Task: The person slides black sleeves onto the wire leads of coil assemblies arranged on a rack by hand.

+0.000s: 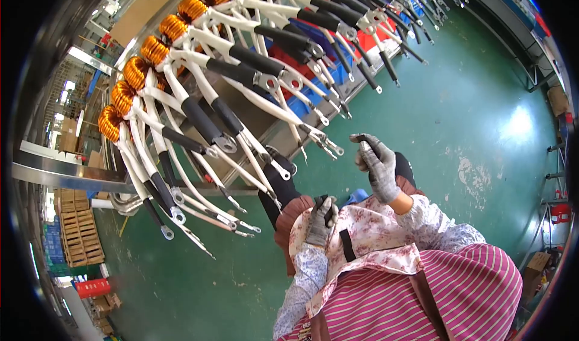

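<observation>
grey-gloved left hand [321, 221], grey-gloved right hand [380, 171]: fingers curled in, any hold unclear
white-and-black lug-ended cables [256, 60] nearby, on orange copper-wire coils [155, 51]; probably best kept untangled

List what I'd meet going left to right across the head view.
Stacked wooden pallets, leftmost ring terminal, left gloved hand, right gloved hand, bright glare on the green floor, red object by the right edge.

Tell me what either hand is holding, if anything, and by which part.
No held thing shows; left hand and right hand are curled, so something small inside can't be ruled out.
</observation>
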The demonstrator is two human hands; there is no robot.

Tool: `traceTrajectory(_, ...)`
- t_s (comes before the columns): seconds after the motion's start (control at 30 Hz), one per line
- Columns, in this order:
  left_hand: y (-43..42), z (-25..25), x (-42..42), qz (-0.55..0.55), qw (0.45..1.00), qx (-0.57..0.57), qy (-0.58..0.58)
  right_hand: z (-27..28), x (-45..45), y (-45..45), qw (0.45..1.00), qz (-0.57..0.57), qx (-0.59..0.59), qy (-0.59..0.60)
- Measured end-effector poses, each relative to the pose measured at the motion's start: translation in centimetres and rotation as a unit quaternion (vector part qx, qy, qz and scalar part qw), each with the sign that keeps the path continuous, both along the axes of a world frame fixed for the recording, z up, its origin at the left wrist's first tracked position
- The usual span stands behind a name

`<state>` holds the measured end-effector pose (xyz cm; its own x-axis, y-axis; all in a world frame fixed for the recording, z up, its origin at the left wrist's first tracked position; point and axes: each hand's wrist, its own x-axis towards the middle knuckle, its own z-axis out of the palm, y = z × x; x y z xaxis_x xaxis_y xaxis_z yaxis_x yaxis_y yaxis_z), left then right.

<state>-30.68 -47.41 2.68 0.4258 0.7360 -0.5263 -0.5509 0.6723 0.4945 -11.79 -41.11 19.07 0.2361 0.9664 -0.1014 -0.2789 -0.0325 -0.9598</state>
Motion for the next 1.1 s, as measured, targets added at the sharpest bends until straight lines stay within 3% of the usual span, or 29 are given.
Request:
traceTrajectory(0.13,0.0,-0.1,0.1,0.007,0.999,-0.022,-0.023,4.9,1.0,1.2,0.991,0.032,0.089,-0.092)
traceTrajectory(0.17,0.0,-0.2,0.1,0.005,1.000,-0.020,-0.022,5.0,0.6,1.9,0.980,-0.011,0.135,-0.143)
traceTrajectory(0.27,-0.1,-0.7,-0.2,0.005,0.999,-0.031,-0.035,4.7,0.7,3.5,0.971,-0.003,0.133,-0.200)
traceTrajectory(0.4,-0.1,-0.9,-0.5,0.002,0.995,-0.039,-0.087,5.0,0.3,4.2,0.970,-0.015,0.160,-0.181)
traceTrajectory(0.5,0.0,-0.4,-0.2,0.017,0.997,-0.051,-0.049,5.8,0.0,4.0,0.980,0.021,0.140,-0.137)
traceTrajectory(0.6,0.1,1.6,-0.3,0.005,0.995,-0.085,-0.054,7.0,0.1,3.9,0.997,0.047,0.037,-0.045)
traceTrajectory(0.63,0.0,1.6,-0.1,0.000,0.999,-0.039,-0.024,6.9,0.2,4.4,0.998,0.054,0.029,-0.026)
traceTrajectory(0.73,0.3,-1.4,-0.3,-0.010,0.989,-0.076,-0.128,6.5,0.4,6.2,0.994,0.075,-0.026,0.076)
traceTrajectory(0.77,0.2,-2.5,-0.2,-0.024,0.996,0.071,-0.058,6.2,0.4,7.0,0.985,0.088,-0.043,0.139)
traceTrajectory(0.8,0.2,-2.3,0.1,-0.016,0.978,0.205,0.025,5.9,0.2,7.7,0.992,0.067,-0.036,0.102)
traceTrajectory(0.87,-0.3,-1.3,0.3,0.021,0.999,0.014,-0.022,5.3,-0.8,9.1,0.999,0.026,-0.020,0.028)
traceTrajectory(0.9,-0.3,-0.8,0.3,0.028,0.999,-0.018,-0.024,4.1,-1.5,9.6,0.976,-0.081,0.044,-0.196)
traceTrajectory(0.93,-0.3,-0.4,0.4,0.036,0.998,-0.040,-0.023,2.5,-1.3,10.2,0.873,-0.182,0.215,-0.398)
traceTrajectory(1.0,-0.5,-0.1,0.3,0.043,0.998,-0.053,-0.015,3.9,-1.5,9.2,0.789,-0.235,0.256,-0.507)
traceTrajectory(1.1,-0.4,-0.4,0.2,0.030,0.998,-0.047,-0.014,4.9,-1.9,9.4,0.918,-0.132,0.117,-0.355)
